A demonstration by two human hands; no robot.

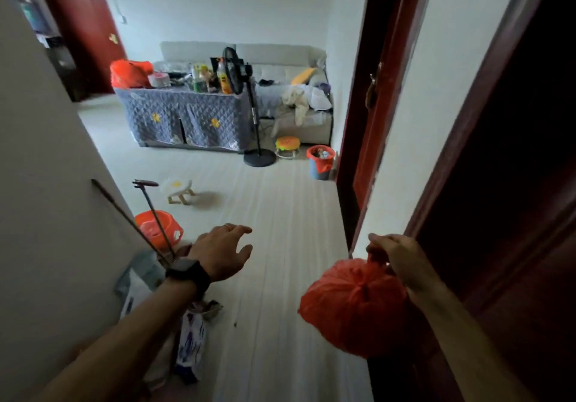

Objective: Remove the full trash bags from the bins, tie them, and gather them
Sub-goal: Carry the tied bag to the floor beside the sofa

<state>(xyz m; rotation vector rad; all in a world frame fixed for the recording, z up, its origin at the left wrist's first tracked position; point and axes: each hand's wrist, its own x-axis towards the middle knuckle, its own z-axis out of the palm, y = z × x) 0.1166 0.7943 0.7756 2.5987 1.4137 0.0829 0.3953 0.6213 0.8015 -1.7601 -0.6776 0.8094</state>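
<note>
Tied red plastic trash bag (353,306) hangs under the right hand (394,256), bottom right by the dark wood door frame (486,139). Left hand (223,253) is out front w/ fingers spread. Blue bin w/ red liner (320,162) sits far right by the wall, pedestal fan (249,105) left of it, cloth-covered table (187,118) behind the fan.

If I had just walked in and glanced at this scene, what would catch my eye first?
Probably the tied red trash bag hanging from the right hand in the near foreground by the doorway. Next, the empty left hand, fingers spread, over the pale floor. Farther back, a blue bin lined with a red bag stands beside the dark red door frame.
</note>
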